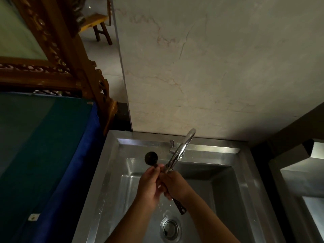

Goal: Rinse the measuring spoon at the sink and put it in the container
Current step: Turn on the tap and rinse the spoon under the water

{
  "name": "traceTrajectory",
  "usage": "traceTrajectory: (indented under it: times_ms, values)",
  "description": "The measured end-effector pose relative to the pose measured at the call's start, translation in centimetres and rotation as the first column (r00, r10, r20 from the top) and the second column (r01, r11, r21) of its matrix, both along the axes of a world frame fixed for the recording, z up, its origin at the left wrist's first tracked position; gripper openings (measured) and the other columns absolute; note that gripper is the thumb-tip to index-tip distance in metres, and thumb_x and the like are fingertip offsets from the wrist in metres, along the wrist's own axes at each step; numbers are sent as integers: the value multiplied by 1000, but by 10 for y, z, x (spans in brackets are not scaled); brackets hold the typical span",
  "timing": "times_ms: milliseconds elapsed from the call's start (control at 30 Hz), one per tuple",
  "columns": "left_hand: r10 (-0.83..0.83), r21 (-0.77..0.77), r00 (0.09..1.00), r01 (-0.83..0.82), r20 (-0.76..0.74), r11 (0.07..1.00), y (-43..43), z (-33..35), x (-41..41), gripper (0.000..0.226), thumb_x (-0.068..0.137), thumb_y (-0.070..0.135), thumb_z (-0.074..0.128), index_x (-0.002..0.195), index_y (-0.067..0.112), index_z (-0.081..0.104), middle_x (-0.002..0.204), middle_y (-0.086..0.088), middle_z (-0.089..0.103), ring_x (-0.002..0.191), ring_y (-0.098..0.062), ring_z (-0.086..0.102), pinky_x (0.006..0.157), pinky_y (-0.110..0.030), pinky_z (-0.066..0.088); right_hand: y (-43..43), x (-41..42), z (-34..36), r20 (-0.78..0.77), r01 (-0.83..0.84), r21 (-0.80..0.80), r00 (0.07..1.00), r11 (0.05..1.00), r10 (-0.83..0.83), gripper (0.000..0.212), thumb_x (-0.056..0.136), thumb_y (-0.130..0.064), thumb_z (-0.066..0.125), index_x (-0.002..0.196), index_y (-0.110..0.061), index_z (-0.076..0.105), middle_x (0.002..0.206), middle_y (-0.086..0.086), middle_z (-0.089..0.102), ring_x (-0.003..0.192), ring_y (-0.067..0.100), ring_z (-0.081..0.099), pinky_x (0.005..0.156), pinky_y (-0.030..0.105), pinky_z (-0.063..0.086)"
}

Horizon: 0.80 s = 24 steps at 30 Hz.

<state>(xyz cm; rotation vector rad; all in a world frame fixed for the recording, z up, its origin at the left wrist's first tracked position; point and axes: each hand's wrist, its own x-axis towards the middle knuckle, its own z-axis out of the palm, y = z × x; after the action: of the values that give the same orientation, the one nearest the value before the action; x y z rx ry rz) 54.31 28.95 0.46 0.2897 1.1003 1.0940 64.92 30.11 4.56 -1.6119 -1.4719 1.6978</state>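
Note:
A dark measuring spoon [151, 158] with a round bowl and a long perforated handle is held over the steel sink [112, 172], just below the spout of the curved chrome tap [180, 149]. My left hand [149, 186] grips the handle close under the bowl. My right hand [177, 185] wraps the handle's middle, and the handle's end sticks out below it toward the drain [170, 228]. Water drops show under the hands. No container is in view.
A table with a blue and green cover [43, 155] stands left of the sink. A carved wooden frame [70, 55] leans behind it. A marbled wall [210, 67] rises behind the tap. Part of a second steel basin [301, 181] is at the right edge.

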Motion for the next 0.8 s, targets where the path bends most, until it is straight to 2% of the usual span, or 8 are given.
traceTrajectory:
  times_ms: [133, 200, 300, 400, 533, 633, 733, 800]
  values:
    - [-105, 38, 987, 110, -125, 993, 4, 12, 0, 19, 95, 15, 55, 98, 6, 72, 90, -18, 75, 72, -23, 72, 50, -25, 51, -16, 1, -12, 60, 125, 1, 990, 992, -125, 39, 102, -29, 38, 79, -6, 59, 49, 3, 57, 38, 18, 53, 41, 30, 45]
    - [-154, 21, 964, 163, -217, 986, 3, 13, -1, 18, 95, 15, 56, 101, 5, 70, 88, -16, 76, 77, -23, 73, 56, -25, 53, -20, 11, -17, 169, -49, 117, 985, 992, 29, 23, 98, -24, 44, 92, -11, 62, 63, -2, 65, 53, 12, 63, 55, 31, 54]
    - [-215, -46, 920, 212, -329, 976, 2, 10, -3, 19, 96, 18, 55, 106, 7, 67, 101, -16, 73, 96, -33, 70, 68, -36, 57, -2, 24, -10, 442, -521, 105, 788, 847, 429, 24, 95, -21, 49, 118, -22, 58, 106, 0, 70, 93, 11, 68, 85, 27, 56]
    - [-202, -63, 924, 192, -324, 979, 5, 14, -12, 17, 97, 15, 54, 97, 7, 69, 92, -14, 76, 83, -32, 74, 63, -38, 60, 28, 25, -2, 601, -651, -76, 575, 756, 555, 29, 93, -21, 53, 122, -19, 56, 114, 7, 68, 103, 20, 66, 89, 31, 51]
    - [-340, -57, 871, 343, -355, 938, 8, 17, -24, 18, 98, 13, 52, 96, 7, 68, 72, -13, 73, 67, -31, 72, 54, -31, 55, 68, 26, -1, 735, -554, 146, 615, 820, 285, 19, 93, -18, 57, 108, -9, 62, 112, 11, 67, 101, 20, 65, 89, 31, 54]
    - [-428, -36, 787, 462, -444, 886, 5, 15, -28, 20, 98, 12, 51, 94, 4, 69, 65, -10, 69, 47, -16, 58, 42, -21, 39, 91, 18, -11, 720, -454, 314, 686, 834, 102, 24, 92, -16, 57, 115, -9, 57, 124, 12, 57, 110, 22, 60, 89, 28, 52]
    - [-435, -10, 730, 507, -528, 862, 6, 13, -31, 22, 98, 13, 53, 93, 2, 71, 63, -9, 66, 38, -8, 45, 39, -17, 33, 111, 13, -25, 768, -466, 238, 628, 852, 129, 59, 91, -17, 54, 143, -1, 30, 152, 22, 27, 135, 39, 38, 109, 45, 41]
    - [-444, -10, 693, 533, -569, 846, 8, 13, -32, 22, 97, 14, 54, 91, 4, 72, 59, -6, 64, 38, -7, 43, 39, -17, 32, 119, 14, -32, 802, -491, 184, 576, 852, 159, 66, 90, -19, 55, 145, 1, 24, 154, 25, 22, 140, 39, 32, 114, 46, 35]
